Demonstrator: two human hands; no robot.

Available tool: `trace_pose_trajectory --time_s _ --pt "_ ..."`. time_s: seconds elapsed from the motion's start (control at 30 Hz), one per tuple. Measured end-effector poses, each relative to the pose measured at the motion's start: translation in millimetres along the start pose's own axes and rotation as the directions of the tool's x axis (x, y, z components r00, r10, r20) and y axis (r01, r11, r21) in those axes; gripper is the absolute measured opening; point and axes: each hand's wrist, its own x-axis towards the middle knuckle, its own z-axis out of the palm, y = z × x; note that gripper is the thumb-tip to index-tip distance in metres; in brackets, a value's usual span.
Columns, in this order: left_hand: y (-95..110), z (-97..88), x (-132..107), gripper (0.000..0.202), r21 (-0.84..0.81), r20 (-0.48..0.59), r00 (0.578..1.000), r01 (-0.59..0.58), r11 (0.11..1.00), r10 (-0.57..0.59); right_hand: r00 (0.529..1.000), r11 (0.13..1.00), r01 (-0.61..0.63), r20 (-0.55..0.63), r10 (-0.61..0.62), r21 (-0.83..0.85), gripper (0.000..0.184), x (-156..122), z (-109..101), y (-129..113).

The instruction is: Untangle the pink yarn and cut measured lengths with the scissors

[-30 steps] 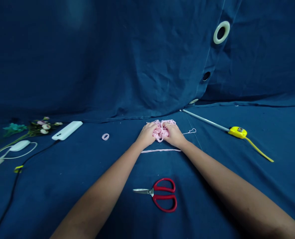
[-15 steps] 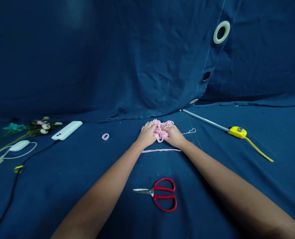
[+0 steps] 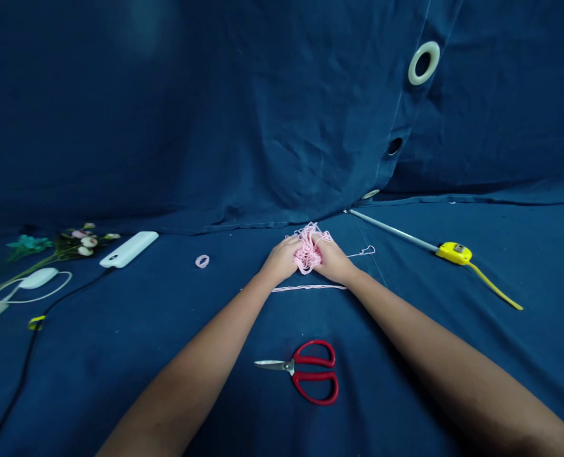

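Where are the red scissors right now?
In the head view, the red-handled scissors lie on the blue cloth, nearer the camera than the pale pink strand and the left hand and right hand on the pink cord tangle.

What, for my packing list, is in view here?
pink yarn tangle: 1, pink, between the hands
loose yarn strands: 2, pale pink, beside hands
yarn ring: 1, pale pink, left of the hands
scissors: 1, red and steel, foreground
tape measure: 1, yellow, right
metal rod: 1, silver, behind the tape measure
rectangular case: 1, white, left
corded oval device: 1, white, far left
flower sprigs: 2, pink-white and teal, far left
black cable: 1, black, left
small clip: 1, yellow, left
grommets: 2, pale and dark, upper right
blue cloth: 1, dark blue, throughout
left hand: 1, bare, on tangle
right hand: 1, bare, on tangle
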Motion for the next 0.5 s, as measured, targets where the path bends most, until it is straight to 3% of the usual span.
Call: trace_pose_trajectory --time_s 0.13,0.37,0.5 --pt "1 0.1 0 0.025 -0.023 0.014 1.0 0.002 1.0 -0.002 0.995 0.992 -0.096 -0.012 0.096 -0.084 0.017 1 1 4" --pt "12 -7.2 0 0.015 0.27 -0.004 0.983 0.18 0.946 -0.186 0.97 0.967 -0.184 -0.194 0.149 -0.175 0.028 -4 1 4" --pt "16 -12.4 0 0.016 0.338 -0.03 0.963 0.264 0.903 -0.27 0.953 0.941 -0.243 -0.241 0.185 -0.237 0.029 -5 -1 -1"
